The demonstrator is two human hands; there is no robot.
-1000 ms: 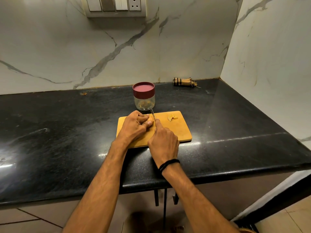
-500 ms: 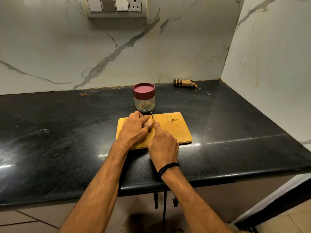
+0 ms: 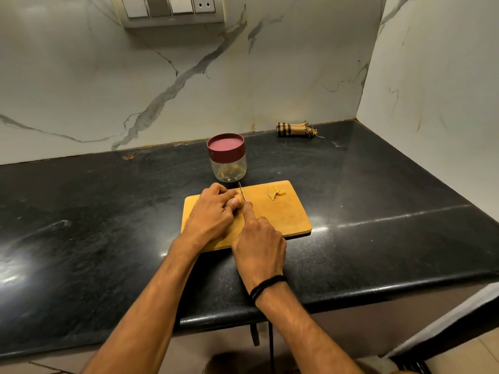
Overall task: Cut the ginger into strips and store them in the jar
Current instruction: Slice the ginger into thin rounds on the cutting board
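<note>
My left hand (image 3: 212, 213) curls over the ginger (image 3: 238, 196), pinning it steady on the wooden board (image 3: 286, 217). The lidded jar (image 3: 227, 157) stands just behind. My right hand (image 3: 259, 244) grips the knife (image 3: 241, 192), forefinger along its spine for control; cut pieces (image 3: 275, 193) lie further right.

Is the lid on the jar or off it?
On. The dark red lid sits squarely on top of the clear jar, covering its mouth. Whether it is screwed tight cannot be told.
</note>
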